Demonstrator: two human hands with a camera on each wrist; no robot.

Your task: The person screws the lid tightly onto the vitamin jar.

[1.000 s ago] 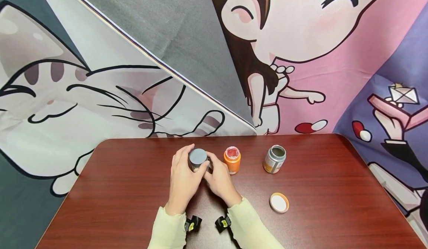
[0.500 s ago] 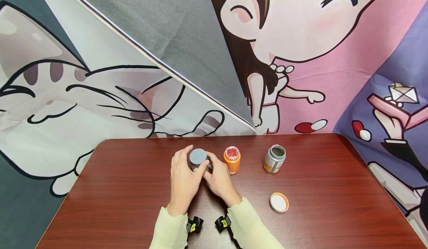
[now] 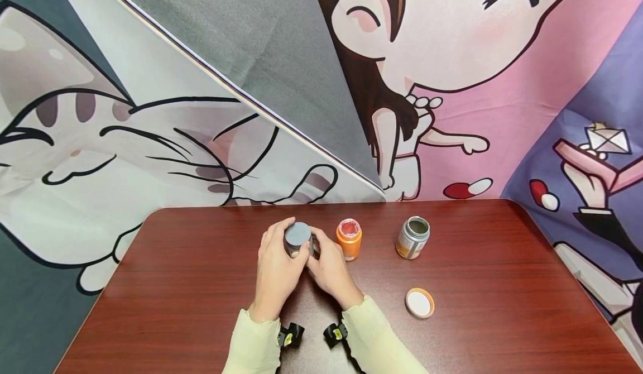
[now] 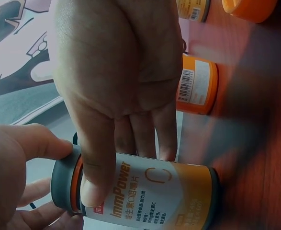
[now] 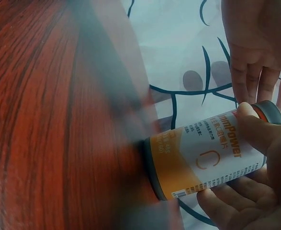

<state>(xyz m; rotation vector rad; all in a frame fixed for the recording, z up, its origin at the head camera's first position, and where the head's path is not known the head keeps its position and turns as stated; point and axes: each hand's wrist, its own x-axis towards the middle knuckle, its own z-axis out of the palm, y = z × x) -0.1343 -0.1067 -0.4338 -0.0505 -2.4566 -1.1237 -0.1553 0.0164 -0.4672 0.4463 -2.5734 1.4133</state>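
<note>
Both hands are around an upright white and orange bottle with its grey cap on. The left hand has its thumb and fingers curled round the cap area; in the left wrist view its fingers touch the cap. My right hand grips the bottle's body, its thumb near the neck and its other fingers behind, as the right wrist view shows. Just right of the hands stands an open orange bottle, and farther right an open grey-rimmed bottle.
An orange-rimmed lid lies with its white inside up, at the right in front of the open bottles. The reddish-brown table meets a cartoon-printed backdrop behind its far edge.
The left hand has shifted and turned very slightly to the right at the cap. The right hand, the open bottles and the loose lid have not visibly moved.
</note>
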